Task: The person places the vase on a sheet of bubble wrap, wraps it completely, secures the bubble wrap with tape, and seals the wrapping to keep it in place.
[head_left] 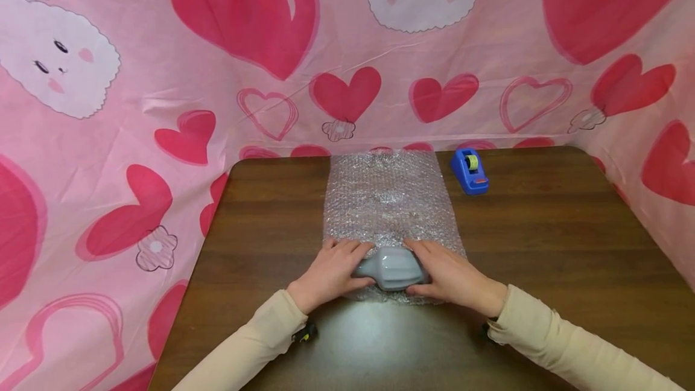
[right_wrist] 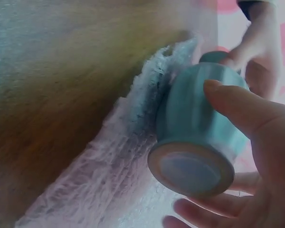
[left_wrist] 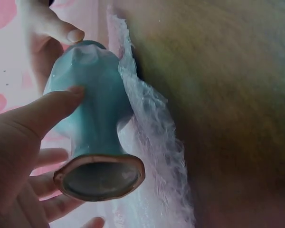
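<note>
A glossy grey-blue ceramic vase (head_left: 399,268) lies on its side on a sheet of bubble wrap (head_left: 388,198), close to the sheet's near edge. My left hand (head_left: 338,267) holds it at the neck end, thumb on the near side and fingers on the far side. At the base end my right hand (head_left: 453,275) holds it the same way. The left wrist view looks at the vase's brown-rimmed mouth (left_wrist: 99,178), with the left thumb along the body. The flat round base (right_wrist: 191,168) faces the camera in the right wrist view.
A blue tape dispenser (head_left: 470,172) with a roll of tape stands right of the bubble wrap, toward the back. The dark wooden table (head_left: 271,216) ends at a pink heart-patterned cloth (head_left: 217,65) hanging behind and at both sides.
</note>
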Motion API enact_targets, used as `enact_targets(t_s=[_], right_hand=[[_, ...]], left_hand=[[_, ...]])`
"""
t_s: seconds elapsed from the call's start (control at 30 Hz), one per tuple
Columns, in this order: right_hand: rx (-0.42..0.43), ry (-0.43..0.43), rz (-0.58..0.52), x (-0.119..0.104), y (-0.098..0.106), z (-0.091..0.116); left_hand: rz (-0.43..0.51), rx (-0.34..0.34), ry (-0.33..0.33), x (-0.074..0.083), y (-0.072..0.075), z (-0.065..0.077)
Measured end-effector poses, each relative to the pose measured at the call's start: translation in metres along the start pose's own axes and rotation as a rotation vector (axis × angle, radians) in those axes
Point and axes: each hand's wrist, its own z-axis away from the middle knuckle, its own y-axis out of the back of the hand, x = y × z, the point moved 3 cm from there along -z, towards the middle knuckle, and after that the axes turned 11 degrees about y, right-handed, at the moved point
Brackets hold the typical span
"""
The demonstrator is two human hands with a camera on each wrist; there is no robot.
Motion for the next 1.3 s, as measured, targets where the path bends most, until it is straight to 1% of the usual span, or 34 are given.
enact_targets(t_s=[0.1, 0.2, 0.33, 0.43, 0.63, 0.9, 1.1, 1.2, 1.3], right_hand=[[0.046, 0.053, 0.092, -0.004, -0.004, 0.003], [0.082, 0.110, 0.199, -0.010, -0.012, 0.007], [0.079, 0.166, 0.325, -0.016, -0.021, 0.010], [0.064, 0.175, 0.381, -0.018, -0.025, 0.011], [0.034, 0.173, 0.404, -0.017, -0.031, 0.011], [0.084, 0.194, 0.472, -0.017, -0.033, 0.011], [0.094, 0.191, 0.511, -0.018, -0.033, 0.009], [0.083, 0.180, 0.515, -0.017, -0.032, 0.008], [0.065, 0.165, 0.512, -0.017, -0.031, 0.006]], left_hand=[[0.026, 0.001, 0.000, 0.004, 0.001, 0.001], [0.026, 0.002, -0.013, 0.008, 0.003, 0.001], [0.020, 0.003, -0.029, 0.012, 0.004, 0.001], [0.027, 0.008, -0.036, 0.013, 0.004, 0.000], [0.017, 0.022, -0.047, 0.016, 0.002, 0.000], [0.027, 0.028, -0.048, 0.016, 0.000, 0.000], [0.066, 0.064, -0.069, 0.022, 0.000, 0.001], [0.040, 0.076, -0.082, 0.027, -0.004, 0.001], [-0.023, 0.079, -0.077, 0.032, -0.008, 0.001]])
